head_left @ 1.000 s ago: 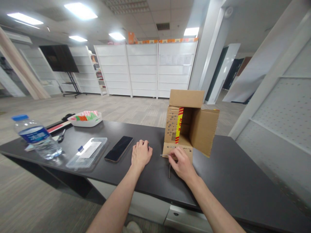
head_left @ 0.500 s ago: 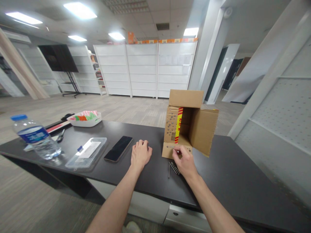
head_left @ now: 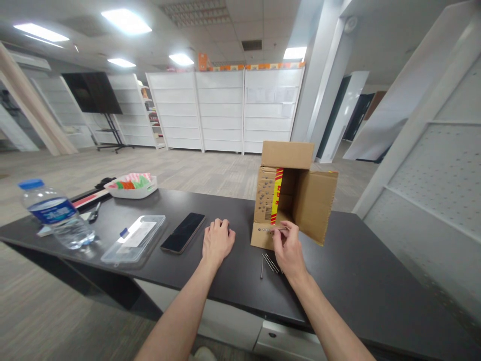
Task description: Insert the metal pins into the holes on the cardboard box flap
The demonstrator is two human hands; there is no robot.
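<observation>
A cardboard box [head_left: 263,198] stands on its side, its opening toward me and its front flap [head_left: 259,240] hanging down with a row of small holes or nail heads. In front of that flap my right hand [head_left: 290,249] pinches a thin nail [head_left: 280,229] between thumb and fingers; its tip is hard to make out. Several long nails [head_left: 269,262] lie on the dark tabletop just left of that hand's wrist. My left hand [head_left: 218,239] rests palm down on the table, fingers loosely bent and holding nothing, between the phone [head_left: 184,232] and the box.
A clear plastic case [head_left: 134,239] lies left of the phone. Farther left stands a water bottle [head_left: 56,213], with a white basket [head_left: 131,187] of colourful items behind it. The box's side flap [head_left: 315,205] sticks out to the right. A drawer [head_left: 287,341] sits below the table's front edge.
My right hand has shifted slightly right and up along the front flap, and the nail now shows lying across its fingertips. My left hand stays in place.
</observation>
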